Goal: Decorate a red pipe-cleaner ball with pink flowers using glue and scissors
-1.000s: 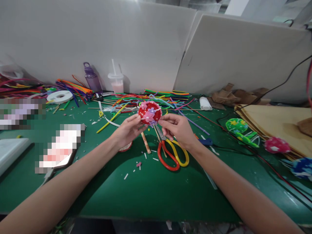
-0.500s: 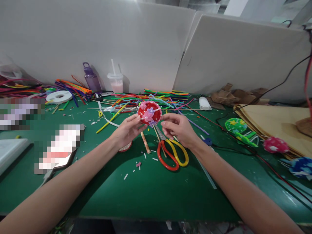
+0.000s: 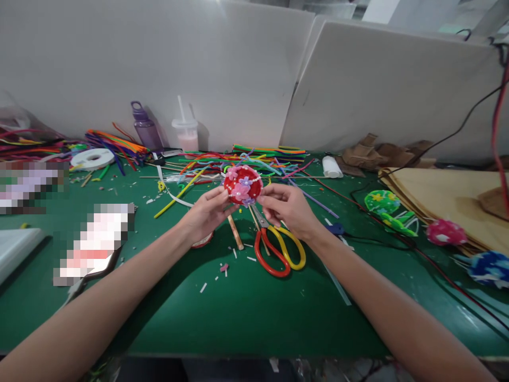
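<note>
My left hand (image 3: 209,212) grips the left edge of a round red ornament (image 3: 249,179), thumb and fingers pinched on its rim. Pink and purple flowers and strings of white beads decorate its face, which is turned toward me. On the opposite side, my right hand (image 3: 290,209) has its thumb and curled fingers closed at the rim. Below the ornament lie scissors (image 3: 274,260) with one red and one yellow handle, their blades partly hidden. A brownish stick (image 3: 236,233) rests beside them. Under my left wrist a round red-edged piece (image 3: 203,241) shows only in part.
Colourful pipe cleaners (image 3: 214,164) spread along the back, near a purple bottle (image 3: 146,127) and a lidded cup (image 3: 186,133). A white tape roll (image 3: 92,159) lies left. Green felt pieces (image 3: 382,201), a pink ornament (image 3: 446,232) and brown paper (image 3: 429,196) are at right, with cables crossing.
The view has shifted slightly. My right thumb has come up against the ornament's right rim, while my left hand keeps its hold.
</note>
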`<state>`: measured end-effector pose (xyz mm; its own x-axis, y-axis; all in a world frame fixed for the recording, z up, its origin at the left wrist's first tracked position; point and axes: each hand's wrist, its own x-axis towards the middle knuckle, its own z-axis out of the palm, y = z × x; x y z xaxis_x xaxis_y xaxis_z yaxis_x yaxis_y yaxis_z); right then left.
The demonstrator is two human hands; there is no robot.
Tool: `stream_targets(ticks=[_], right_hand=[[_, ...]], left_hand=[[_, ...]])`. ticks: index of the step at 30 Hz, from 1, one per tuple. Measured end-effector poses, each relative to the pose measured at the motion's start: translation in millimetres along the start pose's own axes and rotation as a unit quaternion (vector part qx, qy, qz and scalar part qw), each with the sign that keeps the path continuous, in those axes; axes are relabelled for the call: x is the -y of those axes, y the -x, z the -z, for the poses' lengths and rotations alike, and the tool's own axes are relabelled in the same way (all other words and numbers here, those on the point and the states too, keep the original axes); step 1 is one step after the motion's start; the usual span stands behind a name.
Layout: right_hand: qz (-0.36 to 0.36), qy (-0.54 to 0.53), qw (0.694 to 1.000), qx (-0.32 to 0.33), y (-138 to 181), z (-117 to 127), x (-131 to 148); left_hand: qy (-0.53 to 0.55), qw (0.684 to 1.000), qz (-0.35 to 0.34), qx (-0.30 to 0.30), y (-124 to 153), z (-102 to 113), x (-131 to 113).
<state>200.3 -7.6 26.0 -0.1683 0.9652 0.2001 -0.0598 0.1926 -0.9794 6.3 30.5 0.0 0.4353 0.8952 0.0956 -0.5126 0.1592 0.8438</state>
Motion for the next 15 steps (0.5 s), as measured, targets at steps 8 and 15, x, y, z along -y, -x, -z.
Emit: stream_targets(ticks=[8,15], right_hand=[[0.003,0.002,1.000,0.005,-0.4,0.4,-3.0],[-0.014,0.006,0.997,0.076,-1.0,8.7,1.0]], left_hand=[[-0.009,1.000,0.000,0.005,0.6,-0.3,-0.4],[0.007,1.000,-0.002,0.001,1.6,-1.3,0.2]])
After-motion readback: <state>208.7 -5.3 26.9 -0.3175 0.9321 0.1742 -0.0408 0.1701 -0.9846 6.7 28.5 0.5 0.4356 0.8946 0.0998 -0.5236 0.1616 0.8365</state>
